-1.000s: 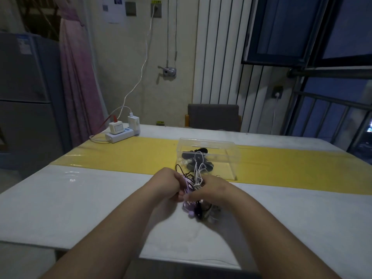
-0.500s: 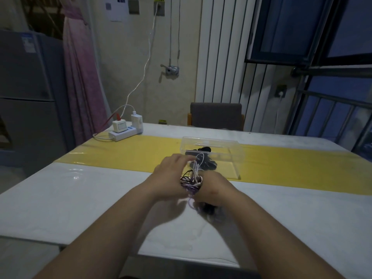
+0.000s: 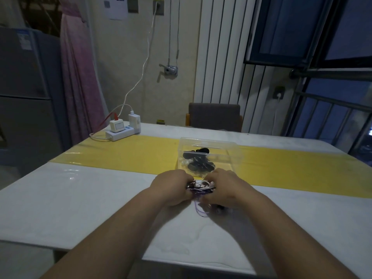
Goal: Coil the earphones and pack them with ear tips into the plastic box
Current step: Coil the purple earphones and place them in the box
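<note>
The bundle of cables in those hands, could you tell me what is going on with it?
A person grips a tangle of earphone cables between left hand and right hand, low over the table. A purple strand dangles below. The clear plastic box stands open just behind, dark items already inside; the cables are not in it yet.

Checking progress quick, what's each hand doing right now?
Left hand: closed on the earphone cables.
Right hand: closed on the same cables.
</note>
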`<action>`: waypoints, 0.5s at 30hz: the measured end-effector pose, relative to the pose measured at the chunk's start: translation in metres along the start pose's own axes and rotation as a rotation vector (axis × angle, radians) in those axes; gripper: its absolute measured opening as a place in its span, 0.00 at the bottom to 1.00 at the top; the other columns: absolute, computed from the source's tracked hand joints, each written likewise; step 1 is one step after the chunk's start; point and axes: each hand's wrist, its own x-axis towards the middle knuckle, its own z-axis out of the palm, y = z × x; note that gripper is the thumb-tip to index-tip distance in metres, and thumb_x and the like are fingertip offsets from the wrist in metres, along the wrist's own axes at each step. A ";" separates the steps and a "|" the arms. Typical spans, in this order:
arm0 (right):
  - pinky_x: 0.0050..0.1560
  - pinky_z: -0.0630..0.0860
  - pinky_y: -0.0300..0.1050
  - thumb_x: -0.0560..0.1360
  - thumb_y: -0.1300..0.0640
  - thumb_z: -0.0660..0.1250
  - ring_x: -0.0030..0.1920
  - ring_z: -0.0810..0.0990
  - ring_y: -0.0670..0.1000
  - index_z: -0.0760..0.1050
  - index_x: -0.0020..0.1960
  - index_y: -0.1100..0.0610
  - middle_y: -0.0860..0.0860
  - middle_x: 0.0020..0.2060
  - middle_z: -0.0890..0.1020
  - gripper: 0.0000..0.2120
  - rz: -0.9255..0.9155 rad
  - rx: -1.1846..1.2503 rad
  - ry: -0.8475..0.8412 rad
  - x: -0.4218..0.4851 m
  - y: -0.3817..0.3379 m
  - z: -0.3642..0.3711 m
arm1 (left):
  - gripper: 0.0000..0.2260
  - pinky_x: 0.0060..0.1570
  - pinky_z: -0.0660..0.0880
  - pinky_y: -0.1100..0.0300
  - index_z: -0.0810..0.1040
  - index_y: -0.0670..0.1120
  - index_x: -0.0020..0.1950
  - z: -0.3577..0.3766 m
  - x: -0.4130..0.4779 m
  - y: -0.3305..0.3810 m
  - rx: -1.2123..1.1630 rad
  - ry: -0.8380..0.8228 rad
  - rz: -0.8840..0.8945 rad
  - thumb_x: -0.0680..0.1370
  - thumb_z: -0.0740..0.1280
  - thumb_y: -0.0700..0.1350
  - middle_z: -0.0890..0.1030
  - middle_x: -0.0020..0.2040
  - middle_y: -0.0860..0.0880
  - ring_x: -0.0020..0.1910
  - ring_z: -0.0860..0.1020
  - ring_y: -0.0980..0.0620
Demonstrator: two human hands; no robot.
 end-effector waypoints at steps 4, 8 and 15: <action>0.40 0.73 0.44 0.62 0.46 0.72 0.49 0.75 0.54 0.74 0.44 0.47 0.49 0.44 0.77 0.13 0.031 0.049 -0.053 -0.003 -0.005 0.003 | 0.09 0.43 0.76 0.52 0.76 0.51 0.48 0.001 0.000 0.000 0.031 0.004 0.045 0.74 0.66 0.54 0.79 0.49 0.49 0.48 0.78 0.44; 0.28 0.72 0.41 0.65 0.57 0.70 0.34 0.81 0.53 0.71 0.36 0.49 0.48 0.34 0.79 0.08 0.061 0.140 -0.032 0.001 -0.006 0.007 | 0.06 0.46 0.75 0.51 0.75 0.48 0.49 -0.002 0.002 0.001 0.026 -0.006 0.087 0.76 0.65 0.49 0.79 0.52 0.47 0.50 0.78 0.43; 0.36 0.75 0.45 0.64 0.51 0.74 0.39 0.80 0.51 0.77 0.42 0.51 0.48 0.38 0.81 0.10 -0.016 0.136 0.094 0.006 -0.005 -0.001 | 0.06 0.43 0.73 0.54 0.74 0.48 0.50 -0.014 0.005 0.000 0.012 0.082 0.155 0.78 0.64 0.48 0.79 0.53 0.47 0.50 0.78 0.43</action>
